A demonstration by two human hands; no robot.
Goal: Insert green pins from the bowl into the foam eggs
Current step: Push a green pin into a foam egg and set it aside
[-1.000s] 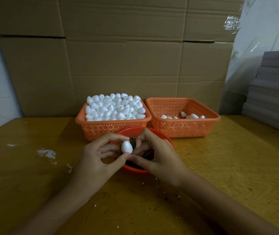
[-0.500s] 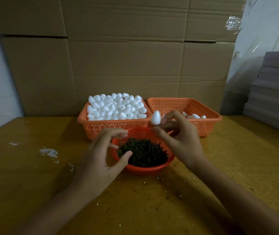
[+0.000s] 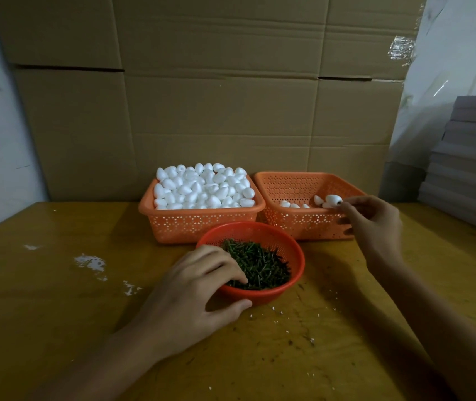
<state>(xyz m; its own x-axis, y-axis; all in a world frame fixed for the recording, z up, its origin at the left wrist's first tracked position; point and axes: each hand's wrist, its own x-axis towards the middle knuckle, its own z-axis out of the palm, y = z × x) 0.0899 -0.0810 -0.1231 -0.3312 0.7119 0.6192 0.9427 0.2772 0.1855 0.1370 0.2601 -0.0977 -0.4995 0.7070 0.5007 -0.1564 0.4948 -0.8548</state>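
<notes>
Foam egg [image 3: 332,200], dark pin end showing, is pinched at your right hand [image 3: 375,227] fingertips, over the right basket [image 3: 303,224] near rim. Left hand [image 3: 196,287]: fingers curled into green pins [image 3: 259,264], thumb outside the bowl [image 3: 259,295] wall. Can't tell if a pin is caught. Risk: a blind grab pricks you or tips the bowl and scatters pins. Full egg basket [image 3: 178,227] sits beyond your left fingers. Scuffed yellow table [image 3: 57,314], cardboard [image 3: 202,111] behind.

Both baskets [image 3: 202,224] are orange with a punched-hole lattice, foam eggs [image 3: 202,186] plain white, one egg [image 3: 332,199] right of centre showing a dark spot on its tip. The bowl [image 3: 262,295] is a redder orange, green pins [image 3: 259,264] look very dark, desk [image 3: 57,308] is mustard-brown with white flecks.
</notes>
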